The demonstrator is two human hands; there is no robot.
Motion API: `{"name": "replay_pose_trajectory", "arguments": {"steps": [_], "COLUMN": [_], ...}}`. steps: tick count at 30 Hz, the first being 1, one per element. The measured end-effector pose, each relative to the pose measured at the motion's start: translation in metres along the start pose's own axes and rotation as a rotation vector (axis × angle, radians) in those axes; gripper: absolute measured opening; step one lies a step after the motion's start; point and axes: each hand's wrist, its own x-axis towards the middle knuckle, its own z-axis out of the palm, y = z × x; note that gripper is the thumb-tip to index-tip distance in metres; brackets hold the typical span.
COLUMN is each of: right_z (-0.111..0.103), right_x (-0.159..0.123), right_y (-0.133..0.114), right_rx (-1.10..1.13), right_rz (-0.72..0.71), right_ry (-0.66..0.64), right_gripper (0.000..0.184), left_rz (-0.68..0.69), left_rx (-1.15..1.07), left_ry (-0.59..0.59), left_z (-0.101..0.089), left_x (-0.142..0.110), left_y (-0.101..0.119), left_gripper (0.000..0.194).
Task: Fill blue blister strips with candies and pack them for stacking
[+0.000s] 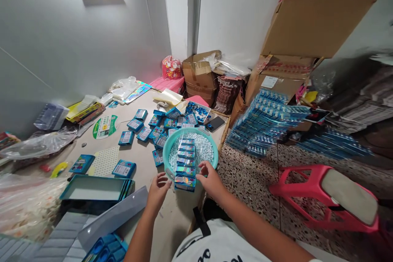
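A row of small blue boxes point(186, 163), set side by side under clear film, is laid across the top of a turquoise basin point(166, 149) near the right edge of the surface point(166, 223); its near end juts out past the basin's near rim. The basin is filled with small white beads point(207, 147). The row is flanked by two bare hands. The left hand point(158, 191) is held just beside the near end, its fingers loosely curled and spread from the thumb, with nothing gripped. The right hand point(211, 178) is held against or very close to the right side of the row; whether film is pinched between its fingers cannot be told. Beyond the basin, toward the middle of the surface, more blue boxes point(144, 133) are scattered, some overlapping. A dark phone point(215, 123) is placed near the far right corner, beside a white tray of small blue pieces point(198, 110). Toward the left edge, a shallow open box point(92, 188) and a clear plastic bag of pale pieces point(30, 208) are seen. On the speckled floor point(242, 180), off the right edge, film-wrapped blue packs point(260, 123) are stacked near a red stool point(307, 196) topped with a pale pad.
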Motion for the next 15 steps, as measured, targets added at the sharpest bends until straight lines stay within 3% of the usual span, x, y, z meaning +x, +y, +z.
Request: {"name": "replay_pose_trajectory", "arguments": {"steps": [5,8,11,15], "right_z": [-0.004,-0.002,0.002,0.006], "right_x": [-0.008,-0.013,-0.013,-0.009], "right_y": [0.024,0.043,0.060,0.072], "right_rx": [0.030,-0.076,-0.210,-0.230], "right_rz": [0.010,-0.037,-0.146,-0.231], "right_ry": [-0.068,-0.210,-0.304,-0.296], "right_gripper": [0.068,0.100,0.121,0.123], "left_rz": [0.129,0.165,0.265,0.419], "left_rx": [-0.051,-0.041,0.105,0.332], "left_ry": [-0.193,-0.306,-0.369,-0.338], "left_z": [0.008,0.010,0.007,0.006], "left_x": [0.003,0.001,0.003,0.009], "left_y": [0.003,-0.007,-0.022,-0.027], "left_gripper": [0.081,0.104,0.120,0.082]}}
